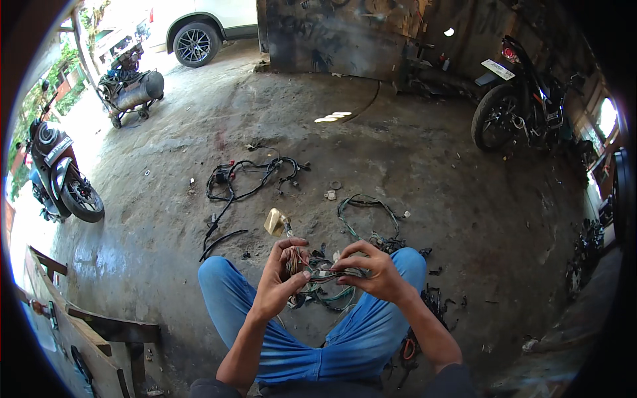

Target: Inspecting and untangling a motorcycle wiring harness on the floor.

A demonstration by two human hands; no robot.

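Between my knees, both hands are closed on a bundle of thin electrical wires [321, 273], with green, red and brown strands among them. My left hand [285, 272] has its fingers curled round brownish strands, the thumb lying over the bundle. Opposite it, my right hand [373, 270] pinches the wires between thumb and fingertips. Just beyond the left hand, a cream-coloured connector [274, 222] sits at the end of a wrapped cable. More green wires hang below the hands, above my jeans. Where single strands run inside the fingers is hidden.
A black wiring harness [255, 178] lies on the floor ahead, with a loop of green wire [340, 211] to its right. Motorcycles stand at the left [66, 172] and far right [524, 99]. An air compressor [133, 89], a white car [199, 33] and a wooden bench [99, 328] surround the floor.
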